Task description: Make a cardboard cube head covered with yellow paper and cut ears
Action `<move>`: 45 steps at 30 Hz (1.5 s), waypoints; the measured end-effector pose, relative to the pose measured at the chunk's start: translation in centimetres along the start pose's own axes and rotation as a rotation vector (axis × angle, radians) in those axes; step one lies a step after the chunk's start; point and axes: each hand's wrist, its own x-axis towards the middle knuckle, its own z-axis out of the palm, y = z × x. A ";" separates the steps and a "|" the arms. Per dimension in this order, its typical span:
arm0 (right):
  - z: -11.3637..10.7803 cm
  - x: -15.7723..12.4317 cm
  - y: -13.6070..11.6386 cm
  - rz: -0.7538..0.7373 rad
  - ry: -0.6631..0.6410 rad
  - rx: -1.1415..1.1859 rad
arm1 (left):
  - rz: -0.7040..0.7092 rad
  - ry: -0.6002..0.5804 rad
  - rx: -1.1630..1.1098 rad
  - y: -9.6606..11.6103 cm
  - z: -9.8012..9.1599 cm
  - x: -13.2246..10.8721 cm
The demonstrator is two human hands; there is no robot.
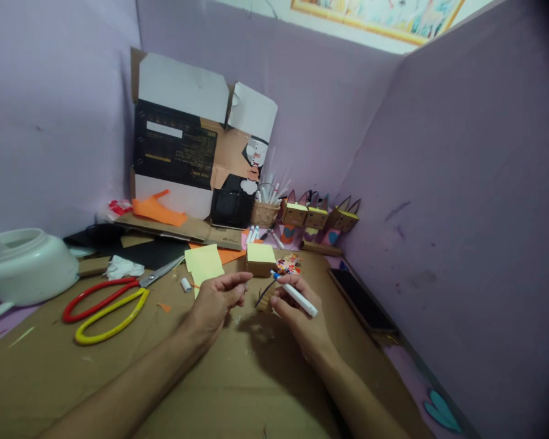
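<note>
My right hand (299,311) is closed around a white marker (298,299) with a blue end. Beside its fingertips is a small cardboard piece with a dark curved edge (264,297), seemingly pinched by the same hand. My left hand (220,299) hovers to the left, thumb and fingertips pressed together; whatever is between them is too small to make out. Just beyond both hands sits a small cardboard box with a yellow top (260,259). Yellow paper (204,262) and a small white cap (185,285) lie to the left.
Red-and-yellow scissors (112,308) and a white pot (27,268) are at the left. A dark phone (361,299) lies at the right. Behind stand an opened carton (176,146), a basket of markers (265,213) and several cardboard figures with pointed ears (318,217).
</note>
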 end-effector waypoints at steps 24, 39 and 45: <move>0.0 0.2 0.7 -0.119 -0.035 -0.085 | 0.065 0.029 -0.006 0.0 0.2 -0.2; 0.1 -0.1 0.3 -0.166 -0.118 -0.090 | 0.299 0.244 0.312 0.2 -1.0 0.6; 0.2 -0.1 0.4 -0.107 -0.174 -0.050 | -0.053 -0.241 0.358 0.3 -0.3 -0.8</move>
